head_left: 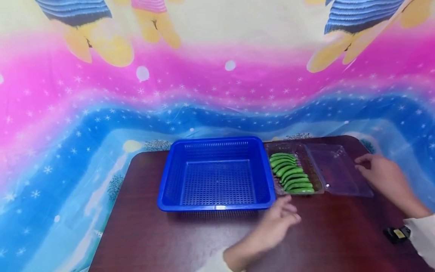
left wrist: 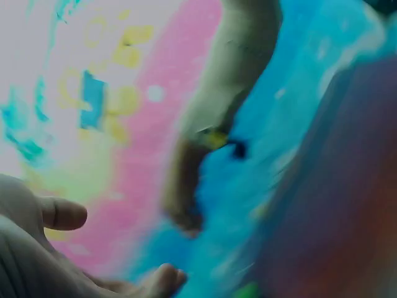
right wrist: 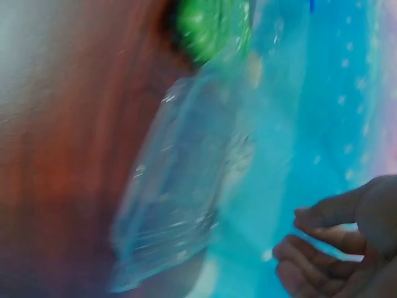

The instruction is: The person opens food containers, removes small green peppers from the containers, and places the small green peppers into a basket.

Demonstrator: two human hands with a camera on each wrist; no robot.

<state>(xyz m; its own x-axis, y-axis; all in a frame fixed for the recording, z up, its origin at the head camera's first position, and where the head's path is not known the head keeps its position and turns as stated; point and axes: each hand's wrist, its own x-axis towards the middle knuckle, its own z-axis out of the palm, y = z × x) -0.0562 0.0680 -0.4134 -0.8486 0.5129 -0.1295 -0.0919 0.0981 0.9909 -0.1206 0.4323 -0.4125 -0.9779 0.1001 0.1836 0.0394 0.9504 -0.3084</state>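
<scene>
My left hand (head_left: 273,223) hovers over the table just in front of the blue basket's right corner, fingers loosely bent and holding nothing. In the left wrist view its thumb (left wrist: 65,213) stands apart from the fingers. At the right, my right hand (head_left: 387,179) is beside the lid's outer edge; the right wrist view shows nothing in its loosely curled fingers (right wrist: 310,267). Between the hands lies a clear plastic clamshell box, its lid (head_left: 334,170) folded open to the right. Slim, curved green vegetables (head_left: 290,172) lie in a row in the box's base (head_left: 317,185).
A blue perforated plastic basket (head_left: 217,207) with nothing in it stands left of the clamshell box, against its side. Both are on a dark reddish-brown table (head_left: 136,226). A patterned cloth (head_left: 204,83) hangs behind. A black strap device (head_left: 397,234) is at the right wrist.
</scene>
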